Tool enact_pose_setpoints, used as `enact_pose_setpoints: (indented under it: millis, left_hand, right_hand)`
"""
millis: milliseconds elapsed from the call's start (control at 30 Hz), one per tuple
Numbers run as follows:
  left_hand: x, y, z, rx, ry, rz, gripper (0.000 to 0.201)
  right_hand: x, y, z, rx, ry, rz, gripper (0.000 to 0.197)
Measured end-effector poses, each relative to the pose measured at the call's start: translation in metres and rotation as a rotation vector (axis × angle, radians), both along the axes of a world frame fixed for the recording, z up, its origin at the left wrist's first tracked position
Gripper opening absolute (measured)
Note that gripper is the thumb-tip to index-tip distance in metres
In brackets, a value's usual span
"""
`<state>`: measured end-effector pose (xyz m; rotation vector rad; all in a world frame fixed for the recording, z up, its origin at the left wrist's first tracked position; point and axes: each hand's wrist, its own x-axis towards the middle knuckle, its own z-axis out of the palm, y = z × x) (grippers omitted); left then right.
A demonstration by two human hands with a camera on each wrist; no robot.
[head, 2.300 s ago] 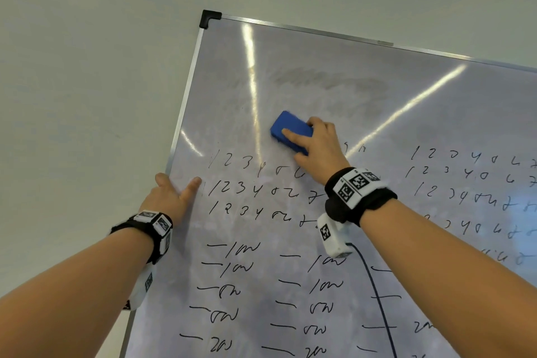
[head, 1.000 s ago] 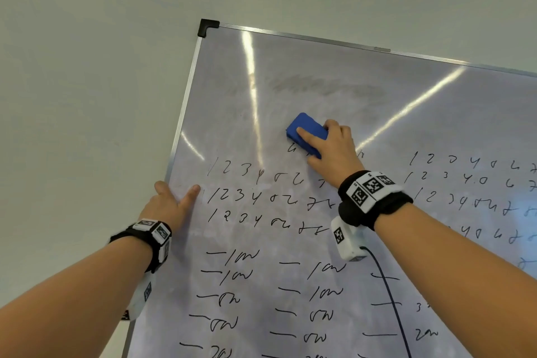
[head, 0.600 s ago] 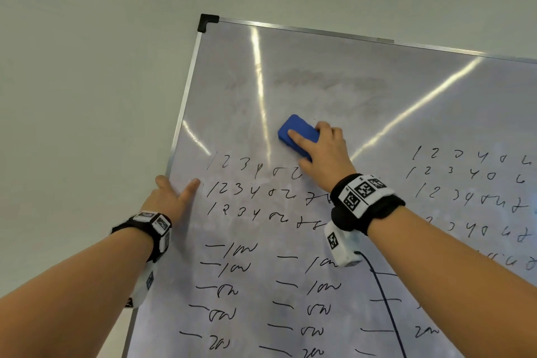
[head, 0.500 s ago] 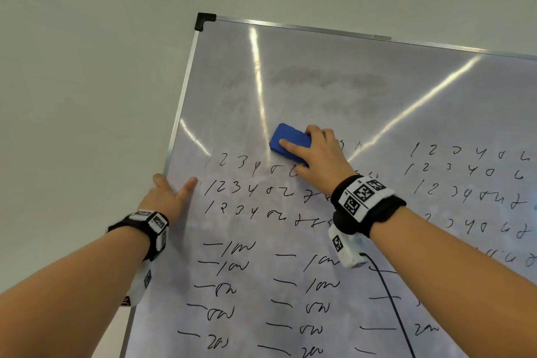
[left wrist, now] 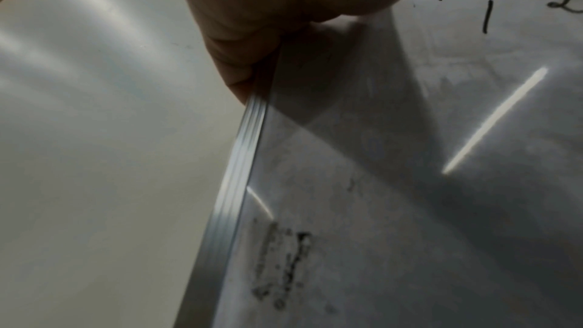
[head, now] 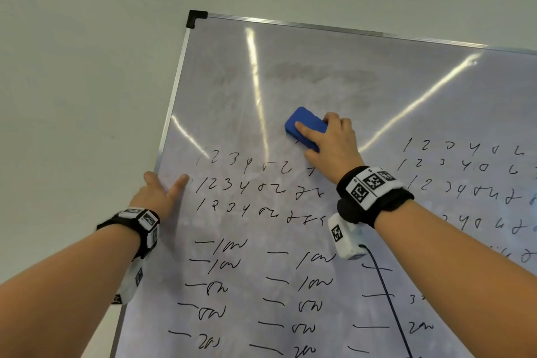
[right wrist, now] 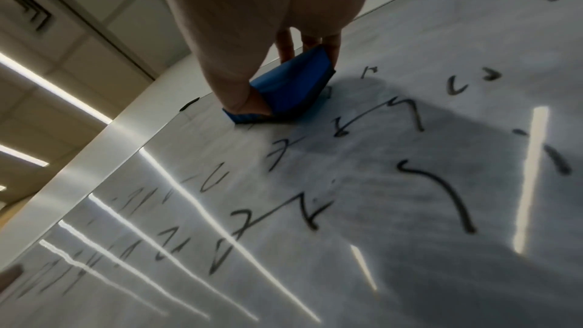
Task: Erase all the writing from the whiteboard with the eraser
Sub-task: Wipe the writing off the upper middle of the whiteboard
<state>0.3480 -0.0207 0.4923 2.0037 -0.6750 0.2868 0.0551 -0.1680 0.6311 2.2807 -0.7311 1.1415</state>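
A whiteboard [head: 319,90] with an aluminium frame hangs on a pale wall. Its top band is smeared grey, and rows of black numbers and squiggles [head: 241,186] fill the lower part. My right hand [head: 331,145] grips a blue eraser [head: 305,126] and presses it flat on the board just above the top row of numbers; in the right wrist view the eraser [right wrist: 290,89] sits between thumb and fingers. My left hand [head: 158,193] holds the board's left frame edge [left wrist: 240,158], thumb lying on the board face.
A black plastic corner cap [head: 195,17] marks the board's top left. More rows of numbers [head: 465,171] run along the right side. A dark cable [head: 386,299] hangs from my right wrist camera across the board. Ceiling light strips reflect on the surface.
The eraser has gone back and forth in short strokes above the top row of numbers, now a little to the right of half a second ago. My left hand has stayed on the frame.
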Motion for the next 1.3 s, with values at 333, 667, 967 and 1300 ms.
enact_pose_setpoints:
  millis: [333, 667, 967, 1300]
  left_hand:
    - [-0.002, 0.001, 0.001, -0.001, 0.002, 0.008, 0.066]
    - [-0.002, 0.001, 0.000, 0.004, -0.004, 0.002, 0.074]
    - [-0.001, 0.002, 0.000, -0.002, -0.027, 0.003, 0.073]
    - [-0.001, 0.001, 0.000, 0.003, 0.006, 0.007, 0.072]
  right_hand:
    - [-0.009, -0.003, 0.006, 0.029, -0.021, -0.029, 0.054]
    - [-0.016, -0.006, -0.001, 0.055, -0.028, -0.026, 0.056]
    - [-0.024, -0.013, -0.002, 0.052, -0.104, -0.025, 0.054]
    - [-0.017, -0.011, -0.017, 0.041, -0.152, 0.013, 0.051]
